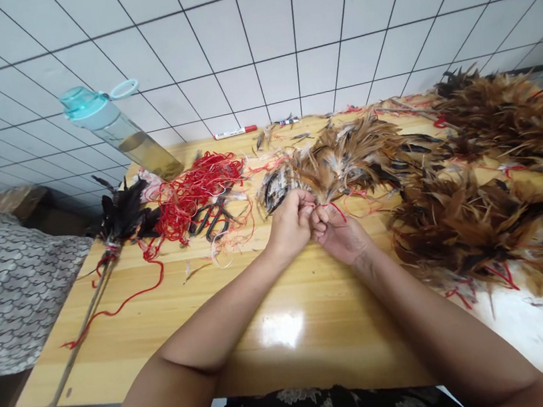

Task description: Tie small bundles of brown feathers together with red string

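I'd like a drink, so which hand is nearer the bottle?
Left. Your left hand is right of the bottle and closer to you; your right hand is beside it, farther right.

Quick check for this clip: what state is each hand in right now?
Left hand: closed, fingertips pinched; anything between them is hidden.
Right hand: fingers curled closed at the base of brown feathers, red string against it.

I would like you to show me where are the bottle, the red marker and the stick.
Bottle (149, 154): head view, on its clear body.
Red marker (231, 133): head view, on its white barrel.
Stick (62, 379): head view, on its lower part.
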